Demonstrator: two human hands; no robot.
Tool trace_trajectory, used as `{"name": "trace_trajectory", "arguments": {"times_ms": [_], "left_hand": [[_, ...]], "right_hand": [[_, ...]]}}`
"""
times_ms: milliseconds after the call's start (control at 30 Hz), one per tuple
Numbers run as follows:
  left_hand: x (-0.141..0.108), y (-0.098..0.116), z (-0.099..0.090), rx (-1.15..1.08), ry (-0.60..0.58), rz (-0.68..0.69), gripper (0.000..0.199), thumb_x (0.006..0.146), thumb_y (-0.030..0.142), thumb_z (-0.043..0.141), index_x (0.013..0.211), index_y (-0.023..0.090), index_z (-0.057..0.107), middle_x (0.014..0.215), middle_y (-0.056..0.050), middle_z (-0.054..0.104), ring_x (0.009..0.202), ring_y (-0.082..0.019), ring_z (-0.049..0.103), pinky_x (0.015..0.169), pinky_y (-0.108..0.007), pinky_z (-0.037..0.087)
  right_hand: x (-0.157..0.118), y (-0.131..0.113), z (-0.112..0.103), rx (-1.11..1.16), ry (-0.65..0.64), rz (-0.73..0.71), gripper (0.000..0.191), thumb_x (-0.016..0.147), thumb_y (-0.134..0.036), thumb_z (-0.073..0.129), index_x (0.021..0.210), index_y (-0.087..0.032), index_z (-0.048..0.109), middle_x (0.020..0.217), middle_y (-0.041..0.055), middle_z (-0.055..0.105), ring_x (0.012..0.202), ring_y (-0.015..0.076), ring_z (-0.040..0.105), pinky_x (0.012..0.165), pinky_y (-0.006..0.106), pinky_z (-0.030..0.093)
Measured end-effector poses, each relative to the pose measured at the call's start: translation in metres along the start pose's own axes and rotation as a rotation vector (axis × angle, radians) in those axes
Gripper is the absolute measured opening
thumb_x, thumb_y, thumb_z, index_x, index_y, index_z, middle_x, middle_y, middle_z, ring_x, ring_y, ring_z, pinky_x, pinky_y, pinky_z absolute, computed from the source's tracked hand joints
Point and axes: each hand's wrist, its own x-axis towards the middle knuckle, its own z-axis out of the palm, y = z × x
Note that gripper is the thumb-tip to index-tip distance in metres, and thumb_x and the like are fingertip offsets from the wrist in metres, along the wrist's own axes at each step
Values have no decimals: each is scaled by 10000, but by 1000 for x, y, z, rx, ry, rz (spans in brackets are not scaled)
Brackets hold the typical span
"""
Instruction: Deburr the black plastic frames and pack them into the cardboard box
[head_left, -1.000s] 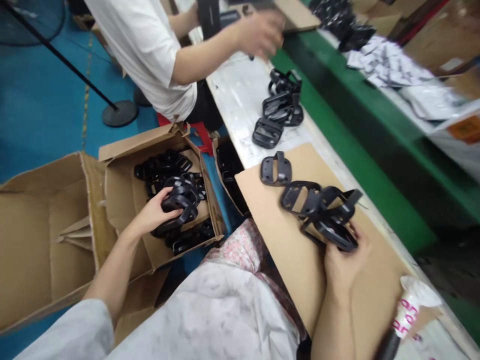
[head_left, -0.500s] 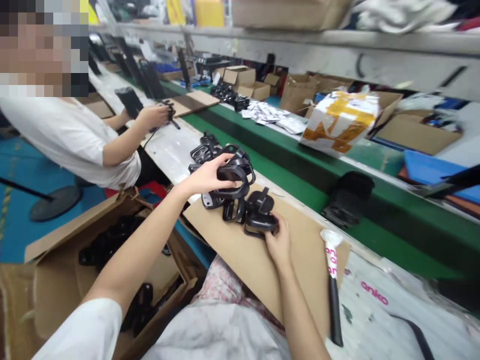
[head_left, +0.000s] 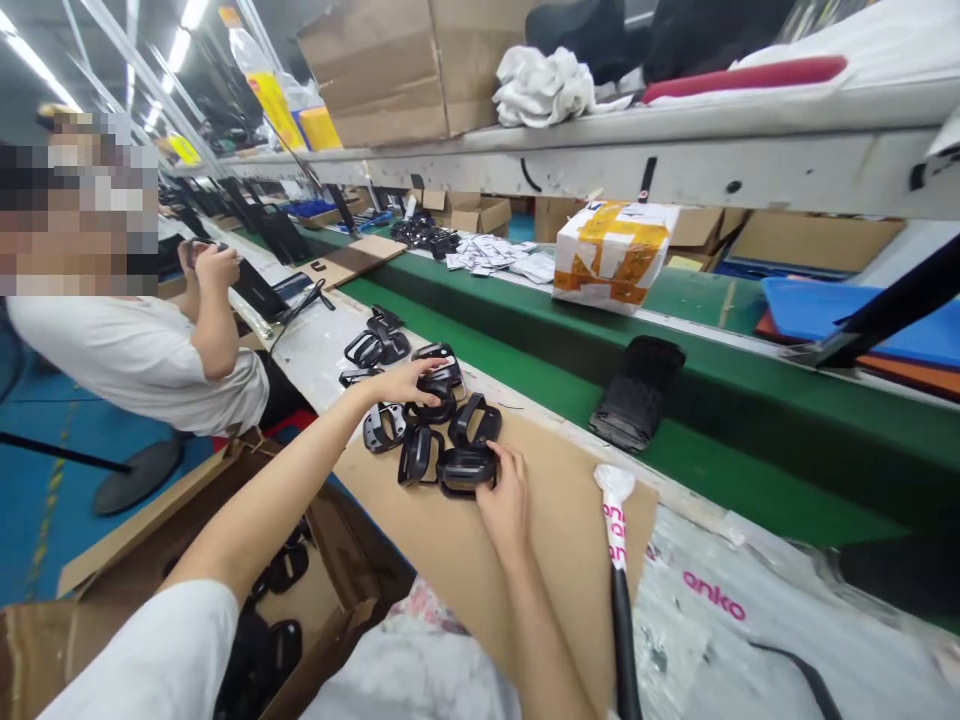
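Observation:
Several black plastic loop-shaped parts (head_left: 385,428) lie in a cluster on a cardboard sheet (head_left: 555,500) and the white bench beside it. My left hand (head_left: 409,385) reaches over the cluster, its thumb and fingers around a black part (head_left: 435,402) at the back. My right hand (head_left: 504,490) has its fingers on the right end of the nearest black part (head_left: 463,468), which rests on the cardboard. Right of that hand lies a black-handled tool (head_left: 619,590) with a white wrapped head.
A person in a white shirt (head_left: 142,360) sits at the left. An open carton (head_left: 150,500) with black parts stands below the bench. Beyond the bench runs a green belt (head_left: 510,350) bearing a black item (head_left: 639,392); a taped white box (head_left: 615,255) stands behind.
The view has tilted up. My left hand has lowered the black loop it held onto the cluster. The other person's hands have risen toward the face.

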Motion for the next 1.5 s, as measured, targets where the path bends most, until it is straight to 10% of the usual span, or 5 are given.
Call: {"name": "trace_trajectory", "arguments": {"times_ms": [433, 633, 1167, 1300, 1500], "left_hand": [[-146, 3, 110, -242, 1003, -226, 521, 893, 517, 694, 1303, 222, 564, 1399, -135, 580, 1328, -302, 567, 1116, -488, 483], [-155, 20, 199, -167, 675, -115, 888, 884, 511, 743, 1594, 278, 265, 1704, -186, 199, 1583, -362, 247, 1250, -620, 297], [-164, 61, 184, -822, 821, 209, 469, 970, 370, 641, 1417, 265, 542, 1465, -132, 561, 1407, -304, 520, 1210, -548, 379], [-120, 127, 196, -1338, 137, -6, 585, 970, 575, 604, 1445, 245, 519, 1279, -144, 683, 1127, -281, 695, 957, -444, 581], [-14, 169, 186, -1512, 78, -150, 389, 880, 562, 701, 924, 177, 658, 523, 62, 487, 447, -104, 468, 445, -215, 415]], "right_hand": [[-2, 8, -1, 26, 3, -28, 374, 821, -127, 561, 1146, -237, 707, 1226, 110, 626, 1209, 293, 607, 1081, 476, 486], [1, 8, -16, 138, 73, -4, 273, 738, -76, 546, 924, -228, 675, 1151, 81, 624, 1166, 255, 618, 1030, 426, 495], [-25, -33, -82, 122, 399, 197, 122, 925, -332, 658, 930, -220, 611, 918, 36, 672, 870, 222, 650, 820, 362, 534], [-31, -41, -76, -155, 569, 11, 176, 901, -208, 618, 810, -248, 472, 945, 38, 599, 957, 233, 610, 917, 414, 494], [-51, -57, -138, -258, 204, -5, 514, 901, -297, 706, 1363, -255, 484, 1396, 125, 570, 1263, 270, 585, 1043, 440, 517]]}}
